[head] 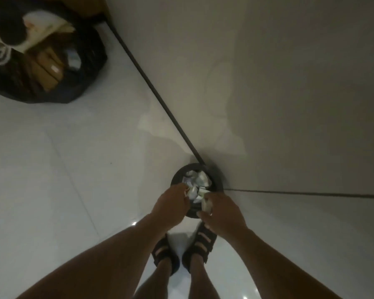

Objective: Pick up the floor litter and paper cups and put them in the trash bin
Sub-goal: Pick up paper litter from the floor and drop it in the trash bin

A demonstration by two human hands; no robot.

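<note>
Glossy white floor (52,169); bin (216,176) tight in the wall corner — open floor to the left. Left hand (171,203) and right hand (222,212) each pinch litter (206,205) above it; bag (89,61) far left.

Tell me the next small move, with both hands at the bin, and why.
Probably loosen both grips and let the paper fall in. The left hand and right hand each hold crumpled paper over the near rim of the bin, which already looks full, so release low.

no legible txt anywhere
</note>
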